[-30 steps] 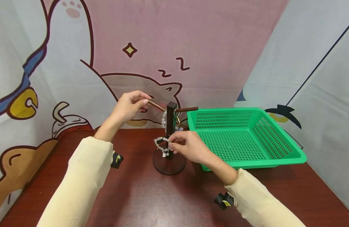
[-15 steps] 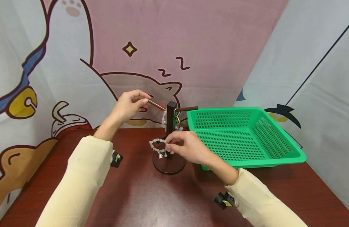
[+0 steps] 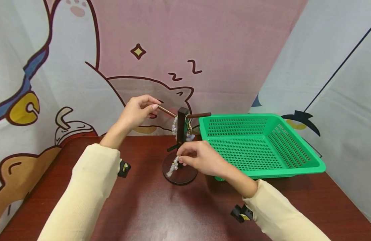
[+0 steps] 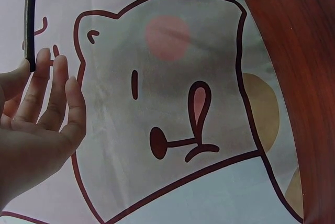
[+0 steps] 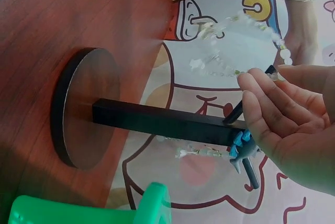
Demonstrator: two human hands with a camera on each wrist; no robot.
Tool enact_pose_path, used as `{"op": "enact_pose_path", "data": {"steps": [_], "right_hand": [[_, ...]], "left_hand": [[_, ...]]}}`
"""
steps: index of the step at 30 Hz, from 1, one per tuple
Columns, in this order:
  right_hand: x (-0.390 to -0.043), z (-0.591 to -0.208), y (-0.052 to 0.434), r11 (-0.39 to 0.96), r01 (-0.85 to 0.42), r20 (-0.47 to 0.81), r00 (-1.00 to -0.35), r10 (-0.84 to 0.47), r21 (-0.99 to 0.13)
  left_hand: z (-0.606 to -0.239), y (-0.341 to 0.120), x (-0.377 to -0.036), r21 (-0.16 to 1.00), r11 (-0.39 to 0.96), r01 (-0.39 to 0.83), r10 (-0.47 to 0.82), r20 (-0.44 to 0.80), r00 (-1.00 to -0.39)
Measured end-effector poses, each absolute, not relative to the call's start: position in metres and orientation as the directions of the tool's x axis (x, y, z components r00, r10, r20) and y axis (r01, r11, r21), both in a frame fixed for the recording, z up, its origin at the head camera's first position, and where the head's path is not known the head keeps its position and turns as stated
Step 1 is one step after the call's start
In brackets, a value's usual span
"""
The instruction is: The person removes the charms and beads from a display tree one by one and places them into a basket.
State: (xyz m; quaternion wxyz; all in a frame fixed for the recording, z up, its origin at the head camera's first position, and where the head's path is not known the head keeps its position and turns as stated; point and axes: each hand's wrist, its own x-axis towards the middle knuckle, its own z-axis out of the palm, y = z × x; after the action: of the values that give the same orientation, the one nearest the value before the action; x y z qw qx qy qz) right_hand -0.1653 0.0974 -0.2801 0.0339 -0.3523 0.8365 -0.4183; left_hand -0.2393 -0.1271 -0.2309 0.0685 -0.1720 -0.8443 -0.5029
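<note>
My left hand (image 3: 140,108) pinches the tip of the upper left peg (image 3: 166,111) of a dark wooden jewelry stand (image 3: 181,125). That peg's tip also shows between thumb and fingers in the left wrist view. Thumb and fingertips of my right hand (image 3: 200,155) pinch a clear beaded bracelet (image 3: 174,166), which hangs over the stand's round base, just below a short front peg (image 3: 171,148). In the right wrist view the bracelet (image 5: 285,55) spreads as a loop. Another beaded bracelet (image 3: 174,127) hangs on the left peg, close to the post.
On the right peg (image 3: 200,115) hangs a piece with a gold clasp (image 3: 189,126) and a blue charm (image 5: 242,148). A green plastic basket (image 3: 265,174) stands right of the stand on the reddish-brown table (image 3: 137,204). A cartoon-printed cloth (image 3: 233,50) hangs behind.
The bracelet in my right hand has swung from an open loop facing the head camera to a narrow hanging strand, uncovering the front peg. My left hand stays on the peg.
</note>
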Motion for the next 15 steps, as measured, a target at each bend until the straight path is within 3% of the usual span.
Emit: {"op": "enact_pose_path", "data": {"steps": [15], "right_hand": [[-0.167, -0.273, 0.119, 0.425, -0.501, 0.197, -0.79, -0.581, -0.754]], "left_hand": [[-0.231, -0.127, -0.239, 0.831, 0.423, 0.36, 0.228, 0.287, -0.93]]}}
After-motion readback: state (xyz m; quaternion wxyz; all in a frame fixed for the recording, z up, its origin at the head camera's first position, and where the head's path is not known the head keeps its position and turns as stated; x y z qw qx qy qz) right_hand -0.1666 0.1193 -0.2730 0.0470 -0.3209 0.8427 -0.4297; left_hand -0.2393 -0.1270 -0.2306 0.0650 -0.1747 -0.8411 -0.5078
